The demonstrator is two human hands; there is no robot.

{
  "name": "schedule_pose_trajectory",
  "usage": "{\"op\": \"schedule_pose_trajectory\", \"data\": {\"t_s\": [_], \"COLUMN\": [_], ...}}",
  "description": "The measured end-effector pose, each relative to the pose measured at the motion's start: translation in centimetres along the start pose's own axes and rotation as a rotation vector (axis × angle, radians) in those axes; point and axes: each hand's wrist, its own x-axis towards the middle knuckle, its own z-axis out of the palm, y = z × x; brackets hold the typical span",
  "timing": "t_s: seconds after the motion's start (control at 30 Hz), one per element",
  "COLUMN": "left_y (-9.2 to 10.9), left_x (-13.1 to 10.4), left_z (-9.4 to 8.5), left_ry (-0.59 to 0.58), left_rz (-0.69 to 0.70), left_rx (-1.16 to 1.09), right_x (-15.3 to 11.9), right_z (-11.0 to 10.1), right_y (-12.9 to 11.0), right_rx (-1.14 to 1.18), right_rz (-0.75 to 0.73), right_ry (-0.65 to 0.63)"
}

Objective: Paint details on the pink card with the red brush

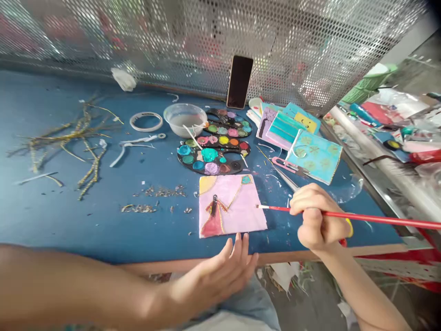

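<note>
A pink square picture [241,207] lies on the blue table, showing a figure in a red dress, a yellow corner and a small teal kite. My left hand [229,266] rests at its lower edge with fingers stretched out, holding nothing. To the right, my right hand [320,216] grips a thin red paintbrush [375,218]. The brush's tip is at the picture's right edge. Scissors [285,178] lie partly under my right hand. Two black palettes of coloured paints [214,154] sit just beyond the picture.
A clear bowl [184,120], a tape roll [146,121] and a phone [240,82] stand behind. Painted squares [317,155] are piled at the right. Glittery gold strands [82,124] spread over the left. A metal mesh [165,46] borders the back.
</note>
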Motion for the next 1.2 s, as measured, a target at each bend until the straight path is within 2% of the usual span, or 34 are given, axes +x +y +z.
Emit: {"op": "schedule_pose_trajectory", "data": {"t_s": [0.1, 0.2, 0.3, 0.4, 0.47, 0.6, 0.67, 0.77, 0.9, 1.0, 1.1, 1.2], "left_y": [0.1, 0.4, 0.9, 1.1, 0.9, -1.2, -3.2, -7.4, -13.5, -17.1, -19.1, -19.5], "left_x": [-0.1, -0.2, -0.5, -1.0, -1.3, -2.8, -3.6, -4.3, -3.1, -1.6, -0.8, -0.9], "left_z": [-0.3, -0.9, -2.1, -3.7, -4.6, -5.2, -4.8, -3.6, -1.7, 0.1, 2.2, 4.2], "left_ry": [0.008, 0.008, 0.008, 0.026, 0.094, 0.359, 0.443, 0.484, 0.394, 0.326, 0.256, 0.209], "left_rz": [-0.020, -0.032, -0.021, 0.015, 0.066, 0.130, 0.031, -0.234, -0.671, -0.947, -1.090, -1.207], "left_rx": [0.021, 0.053, 0.056, -0.030, -0.087, -0.034, 0.019, 0.088, 0.096, 0.064, 0.008, -0.028], "right_x": [0.8, 1.8, 2.5, 1.8, 0.8, -1.0, -1.1, -0.3, 1.9, 4.1, 6.8, 9.4], "right_z": [-0.2, -1.1, -2.3, -3.1, -3.4, -3.6, -3.7, -3.6, -2.4, -0.3, 2.8, 5.8], "right_y": [0.0, -0.5, -1.5, -2.6, -3.0, -3.5, -3.8, -4.1, -3.6, -2.0, 0.4, 2.6], "right_rx": [-0.017, -0.079, -0.116, -0.116, -0.113, -0.131, -0.123, -0.069, 0.009, 0.111, 0.165, 0.173], "right_rz": [-0.062, -0.095, -0.042, 0.027, 0.065, 0.061, 0.078, 0.151, 0.218, 0.277, 0.337, 0.407], "right_ry": [-0.005, -0.117, -0.196, -0.172, -0.153, -0.111, -0.063, 0.018, 0.091, 0.110, 0.164, 0.209]}}
